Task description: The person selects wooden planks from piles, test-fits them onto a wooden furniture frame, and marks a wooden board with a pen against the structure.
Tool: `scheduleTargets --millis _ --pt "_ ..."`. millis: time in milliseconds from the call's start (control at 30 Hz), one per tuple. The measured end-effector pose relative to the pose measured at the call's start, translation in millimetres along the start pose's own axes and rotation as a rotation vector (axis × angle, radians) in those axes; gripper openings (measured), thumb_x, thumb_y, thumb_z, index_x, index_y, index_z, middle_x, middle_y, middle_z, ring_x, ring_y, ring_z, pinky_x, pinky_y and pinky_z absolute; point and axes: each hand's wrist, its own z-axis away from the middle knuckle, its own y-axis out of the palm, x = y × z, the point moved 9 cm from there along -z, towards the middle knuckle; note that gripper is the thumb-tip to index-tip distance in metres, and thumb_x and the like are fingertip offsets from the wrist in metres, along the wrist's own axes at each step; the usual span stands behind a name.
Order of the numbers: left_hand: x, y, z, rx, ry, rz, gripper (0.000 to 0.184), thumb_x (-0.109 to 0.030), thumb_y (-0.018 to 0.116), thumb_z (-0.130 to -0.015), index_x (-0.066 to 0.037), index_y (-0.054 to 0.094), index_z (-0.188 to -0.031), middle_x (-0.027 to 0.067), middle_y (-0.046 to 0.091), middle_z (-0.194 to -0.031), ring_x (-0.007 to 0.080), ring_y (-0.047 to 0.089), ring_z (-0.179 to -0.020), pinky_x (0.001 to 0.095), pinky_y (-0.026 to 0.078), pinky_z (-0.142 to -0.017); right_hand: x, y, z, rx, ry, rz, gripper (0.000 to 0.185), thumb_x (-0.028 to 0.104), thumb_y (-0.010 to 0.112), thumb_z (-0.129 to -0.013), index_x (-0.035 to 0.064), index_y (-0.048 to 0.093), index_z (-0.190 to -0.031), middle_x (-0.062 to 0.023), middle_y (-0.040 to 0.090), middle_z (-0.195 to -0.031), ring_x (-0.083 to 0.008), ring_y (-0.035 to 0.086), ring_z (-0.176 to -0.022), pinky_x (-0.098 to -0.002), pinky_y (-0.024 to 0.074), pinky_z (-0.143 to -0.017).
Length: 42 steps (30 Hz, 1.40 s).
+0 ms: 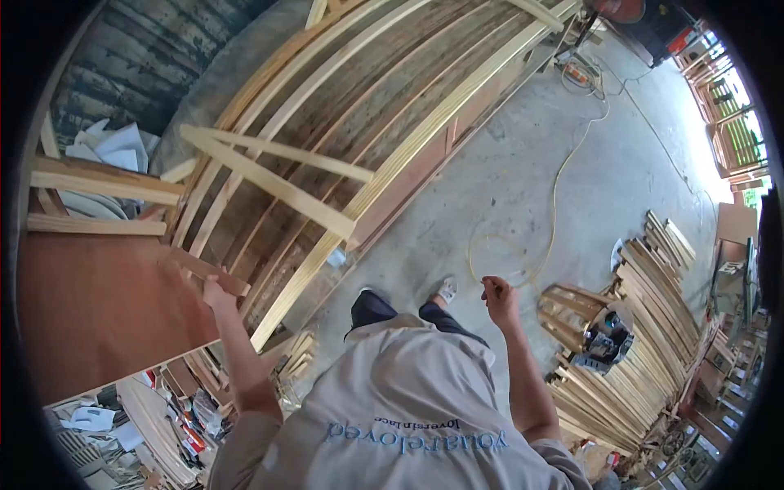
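Holds a short board [196,264] at the middle left of the frame, in the left hand [216,294], with fingers closed over the near edge towards the lower right end. Lies right at those fingers, running on from them mostly to the upper left, with only a short stub to the lower right. Slants along its length from upper left to lower right, over the upper right corner of a large brown panel [106,310], and roughly crosswise to the long pale rail [287,307] rising from lower centre-left towards the top right. Points with the stub towards the lower stretch of that rail, short of reaching it; cannot tell about contact with the wooden frame's curved strips just beside. Has the left hand as by far the nearer one. Hangs the right hand [500,300] well apart, right of centre above the grey floor [457,196], with fingers curled in and tips drawn together; cannot tell about anything small pinched there. Shows near that hand, on the floor, a looped yellow hose [556,188].
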Motion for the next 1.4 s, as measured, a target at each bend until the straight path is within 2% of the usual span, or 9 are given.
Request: scheduleTargets --millis 100,200,233,333,633,767,967,1267,1400 --pt "-21 97 106 -0.012 0.342 -0.010 0.048 -0.009 0.051 -0.072 -0.005 0.040 -0.118 0.0111 0.049 -0.107 0.0273 0.054 -0.093 0.0363 0.043 -0.085 1 -26 -37 -0.008 0.003 0.010 0.030 0.027 0.049 -0.086 -0.0005 0.061 -0.085 -0.0096 0.058 -0.058 -0.0147 0.056 -0.055 -0.0274 0.0426 -0.052" --pt "-9 189 163 0.165 0.280 0.076 0.040 -0.014 0.049 -0.075 -0.006 0.044 -0.113 0.0082 0.051 -0.101 0.0228 0.054 -0.084 0.0340 0.045 -0.079 24 -48 -65 -0.061 -0.034 0.050 0.035 0.033 0.050 -0.085 -0.0005 0.062 -0.084 -0.0103 0.058 -0.057 -0.0180 0.057 -0.055 -0.0296 0.0432 -0.053" --pt "10 231 190 0.161 -0.024 0.220 0.032 -0.019 0.050 -0.078 -0.007 0.045 -0.108 0.0063 0.051 -0.091 0.0195 0.053 -0.078 0.0312 0.046 -0.069 31 -55 -76 -0.067 -0.012 0.075 0.033 0.031 0.052 -0.084 0.0004 0.062 -0.084 -0.0135 0.059 -0.064 -0.0221 0.058 -0.057 -0.0308 0.0436 -0.054" --pt "37 302 184 0.154 0.165 -0.116 0.038 -0.030 0.060 -0.077 -0.005 0.044 -0.101 0.0053 0.049 -0.082 0.0174 0.050 -0.071 0.0315 0.043 -0.057 55 -73 -119 -0.113 -0.173 0.086 0.027 0.026 0.054 -0.083 0.0002 0.062 -0.080 -0.0158 0.056 -0.070 -0.0274 0.055 -0.063 -0.0343 0.0423 -0.056" --pt "179 584 211 0.225 0.282 -0.324 0.055 -0.034 0.067 -0.072 0.007 0.046 -0.101 0.0163 0.055 -0.095 0.0227 0.053 -0.082 0.0339 0.044 -0.071 46 -229 -248 -0.353 -0.043 0.156 0.033 0.026 0.046 -0.086 0.0010 0.060 -0.070 -0.0178 0.054 -0.070 -0.0322 0.053 -0.069 -0.0365 0.0420 -0.064" --pt "244 744 284 0.630 0.251 -0.315 0.041 -0.026 0.068 -0.072 0.002 0.049 -0.095 0.0091 0.054 -0.089 0.0140 0.051 -0.078 0.0274 0.042 -0.067 30 -286 -300 -0.272 0.090 0.061 0.036 0.028 0.041 -0.090 -0.0013 0.057 -0.074 -0.0039 0.042 -0.048 -0.0087 0.042 -0.048 -0.0259 0.0340 -0.046" --pt "341 903 409 0.967 0.085 -0.246 0.018 -0.013 0.067 -0.074 -0.006 0.051 -0.071 -0.0029 0.053 -0.063 0.0050 0.048 -0.056 0.0219 0.039 -0.051 73 -321 -377 -0.266 0.097 -0.356 0.029 0.024 0.045 -0.089 -0.0016 0.058 -0.087 0.0010 0.053 -0.070 -0.0069 0.046 -0.065 -0.0215 0.0387 -0.059" --pt "452 1050 474 0.819 0.106 -0.506 0.042 -0.039 0.046 -0.086 0.000 0.048 -0.071 0.0033 0.047 -0.062 0.0122 0.043 -0.061 0.0299 0.037 -0.057 114 -412 -553 0.000 -0.039 -0.461 0.021 0.019 0.054 -0.084 -0.0020 0.056 -0.088 -0.0009 0.055 -0.068 -0.0064 0.049 -0.063 -0.0218 0.0403 -0.057" --pt "492 1109 489 0.784 -0.305 -0.413 0.033 -0.036 0.047 -0.086 -0.004 0.053 -0.078 -0.0025 0.042 -0.064 0.0082 0.039 -0.059 0.0256 0.034 -0.053 108 -477 -616 0.049 0.054 -0.447 0.024 0.024 0.057 -0.083 0.0001 0.057 -0.084 0.0000 0.054 -0.064 -0.0056 0.047 -0.058 -0.0203 0.0366 -0.051"
